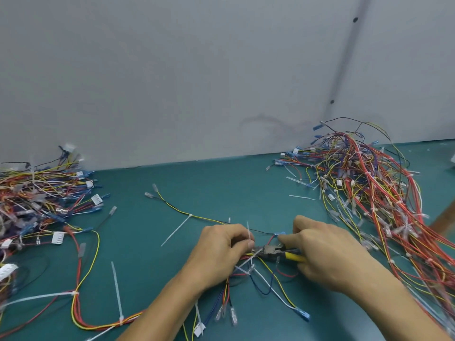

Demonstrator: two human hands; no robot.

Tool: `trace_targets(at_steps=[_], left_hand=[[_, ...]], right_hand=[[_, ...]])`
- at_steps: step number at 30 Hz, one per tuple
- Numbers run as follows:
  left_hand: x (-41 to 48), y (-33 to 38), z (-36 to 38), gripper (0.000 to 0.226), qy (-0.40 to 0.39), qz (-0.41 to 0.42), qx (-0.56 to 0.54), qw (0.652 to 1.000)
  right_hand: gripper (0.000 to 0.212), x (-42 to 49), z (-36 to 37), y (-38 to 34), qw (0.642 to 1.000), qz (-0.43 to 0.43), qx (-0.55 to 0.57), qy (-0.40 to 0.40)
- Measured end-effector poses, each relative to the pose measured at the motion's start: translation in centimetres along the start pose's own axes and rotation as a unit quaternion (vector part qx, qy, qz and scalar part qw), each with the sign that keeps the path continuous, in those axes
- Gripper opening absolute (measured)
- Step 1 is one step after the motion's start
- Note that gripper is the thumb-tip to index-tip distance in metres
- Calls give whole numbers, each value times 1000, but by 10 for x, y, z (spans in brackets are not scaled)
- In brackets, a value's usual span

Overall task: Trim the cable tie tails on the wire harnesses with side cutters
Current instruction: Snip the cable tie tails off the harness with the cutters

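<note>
Gripping the yellow-handled steel side cutters (275, 253), the right hand (327, 252) is holding their jaws just beside the left thumb. The left hand (219, 249) is pinching a multicoloured wire harness (245, 255), its white plastic cable tie tail (249, 231) sticking upward, over the teal bench mat (221, 188).

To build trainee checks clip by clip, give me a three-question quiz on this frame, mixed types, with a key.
1. Which hand holds the side cutters? A) left B) right
2. True or false: every cable tie on the green table is already trimmed.
3. Fill in: the cutters' handles are ____.
Key: 1 B, the right hand; the left hand grips the harness. 2 False: long white tie tails stick out. 3 Yellow.
</note>
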State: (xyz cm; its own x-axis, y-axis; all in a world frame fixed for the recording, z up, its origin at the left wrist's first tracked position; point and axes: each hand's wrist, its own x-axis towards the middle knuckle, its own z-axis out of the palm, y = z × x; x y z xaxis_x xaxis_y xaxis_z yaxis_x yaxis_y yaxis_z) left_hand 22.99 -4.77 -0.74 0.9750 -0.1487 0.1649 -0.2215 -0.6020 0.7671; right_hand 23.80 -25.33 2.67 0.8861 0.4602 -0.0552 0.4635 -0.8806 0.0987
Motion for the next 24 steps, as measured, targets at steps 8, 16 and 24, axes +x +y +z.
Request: trace_targets(at_steps=[8, 16, 24], left_hand=[[1, -3, 0, 12, -2, 7, -11, 1000], [0, -2, -2, 11, -14, 28, -11, 999], [1, -4, 2, 23, -6, 15, -20, 1000]], right_hand=[[24, 3, 1, 1, 1000, -7, 15, -8], [29, 5, -1, 3, 1000, -27, 1, 3], [25, 6, 3, 8, 999, -44, 1, 4]])
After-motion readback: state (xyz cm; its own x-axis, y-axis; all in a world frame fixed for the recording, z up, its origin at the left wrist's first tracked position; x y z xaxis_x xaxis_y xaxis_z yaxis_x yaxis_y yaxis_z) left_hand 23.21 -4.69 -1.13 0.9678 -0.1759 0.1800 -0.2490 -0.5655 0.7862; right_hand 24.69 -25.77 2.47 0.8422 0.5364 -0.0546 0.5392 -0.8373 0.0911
